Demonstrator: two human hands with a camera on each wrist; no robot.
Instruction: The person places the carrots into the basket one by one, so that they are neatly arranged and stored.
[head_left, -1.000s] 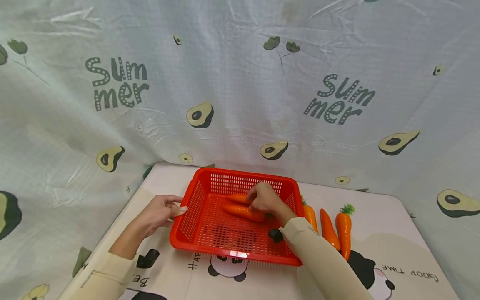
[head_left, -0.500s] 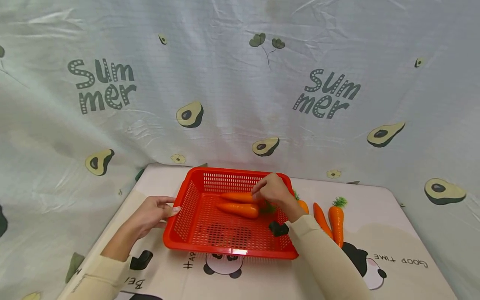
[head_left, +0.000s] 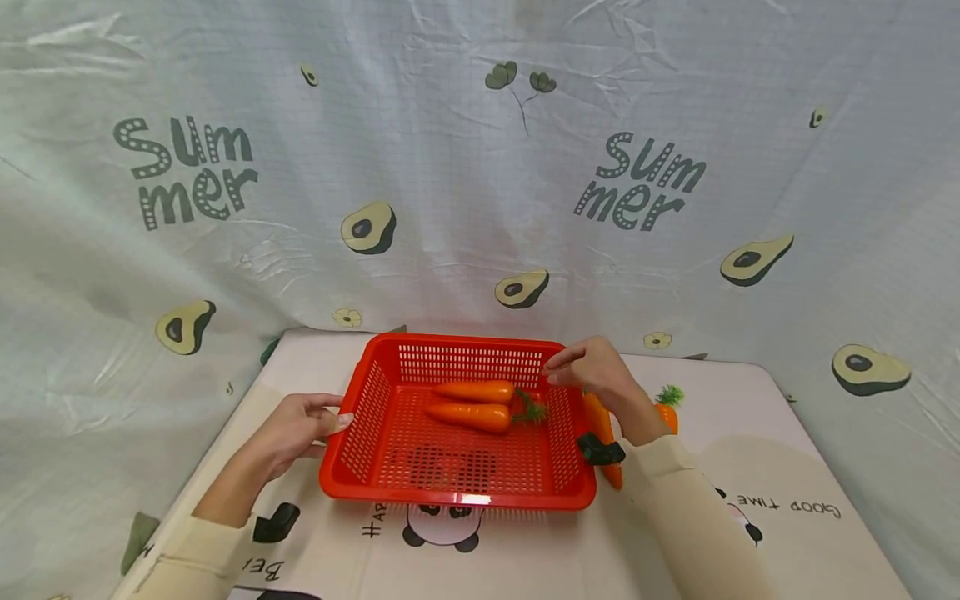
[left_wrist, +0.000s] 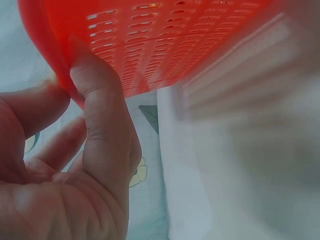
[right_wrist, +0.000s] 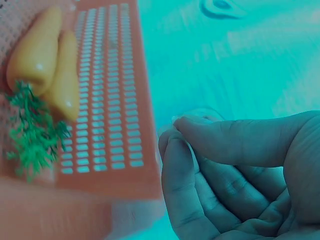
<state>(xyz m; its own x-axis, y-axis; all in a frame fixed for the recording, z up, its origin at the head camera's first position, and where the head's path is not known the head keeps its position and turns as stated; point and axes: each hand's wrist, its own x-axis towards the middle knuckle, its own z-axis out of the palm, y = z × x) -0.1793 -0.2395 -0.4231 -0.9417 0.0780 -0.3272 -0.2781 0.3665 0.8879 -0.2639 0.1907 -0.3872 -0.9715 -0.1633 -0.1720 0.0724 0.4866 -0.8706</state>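
A red plastic basket (head_left: pixel 457 501) with slotted walls sits on the table. My left hand (head_left: pixel 300 429) pinches its left rim between thumb and fingers; the left wrist view shows the thumb against the slotted wall (left_wrist: pixel 150 50). Inside lie two orange carrots, the rear carrot (head_left: pixel 476 391) and the front carrot (head_left: pixel 472 416), side by side with green tops (head_left: pixel 531 408) toward the right. Over the basket's right rim is my right hand (head_left: pixel 596 375), fingers loosely bent and holding nothing. In the right wrist view, its thumb and index fingertips (right_wrist: pixel 182 122) come close together beside the basket.
Right of the basket another carrot (head_left: pixel 600 417) lies partly behind the rim and my right hand. Farther right, a carrot with a green top (head_left: pixel 667 417) is mostly hidden by my right forearm. A printed fabric curtain (head_left: pixel 450 167) rises behind the white, panda-printed table (head_left: pixel 750 433).
My right hand has let go of the front carrot in the basket and moved right, up over the right rim. The left hand keeps its grip on the left rim. The head view has shifted slightly.
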